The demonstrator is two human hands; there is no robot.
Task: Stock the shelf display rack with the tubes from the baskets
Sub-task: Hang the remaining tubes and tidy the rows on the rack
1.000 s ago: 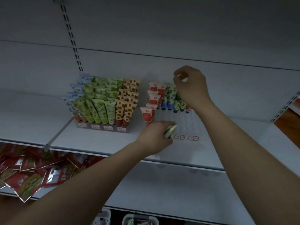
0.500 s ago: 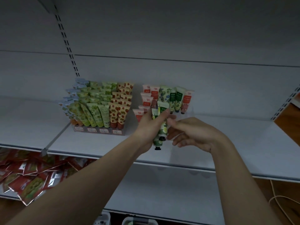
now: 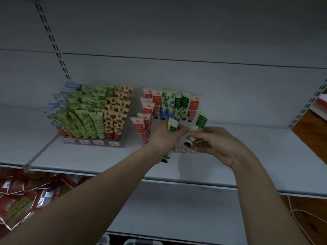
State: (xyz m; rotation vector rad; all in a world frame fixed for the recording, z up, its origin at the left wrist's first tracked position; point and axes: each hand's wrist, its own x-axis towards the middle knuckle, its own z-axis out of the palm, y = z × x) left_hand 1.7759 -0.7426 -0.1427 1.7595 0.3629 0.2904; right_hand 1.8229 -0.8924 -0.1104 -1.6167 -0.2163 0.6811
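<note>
Green tube (image 3: 197, 128) now pinched by right hand (image 3: 215, 145)

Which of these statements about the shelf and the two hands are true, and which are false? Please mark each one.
1. Each hand holds a tube. True: the left hand grips a pale green tube, and the right hand pinches a dark green tube.
2. The left display rack is nearly empty. False: the left display rack is packed with rows of green and strawberry-print tubes.
3. The right rack has tubes along its back row. True: the back row tubes stand upright.
4. Red packets lie on the lower shelf at the left. True: the red packets are piled there.
5. The right hand is open and holds nothing. False: it pinches the dark green tube.
</note>
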